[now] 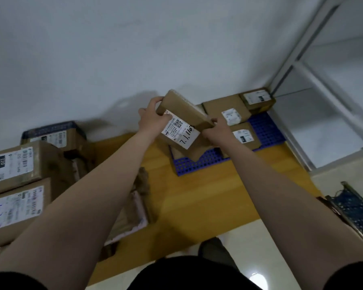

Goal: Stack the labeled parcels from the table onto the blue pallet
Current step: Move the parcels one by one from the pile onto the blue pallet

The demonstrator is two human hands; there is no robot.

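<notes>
Holding: parcel, tilted, label up, above the pallet's near-left corner, likely for lowering.
Left hand: clasps its far-left end.
Right hand: grips its right edge.
Pallet: three boxes toward its far-right corner.

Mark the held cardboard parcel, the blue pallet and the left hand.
Brown cardboard parcel (180,132): head view, on its white label.
Blue perforated plastic pallet (264,130): head view, bare right grid.
Left hand (153,120): head view, its back.
</notes>
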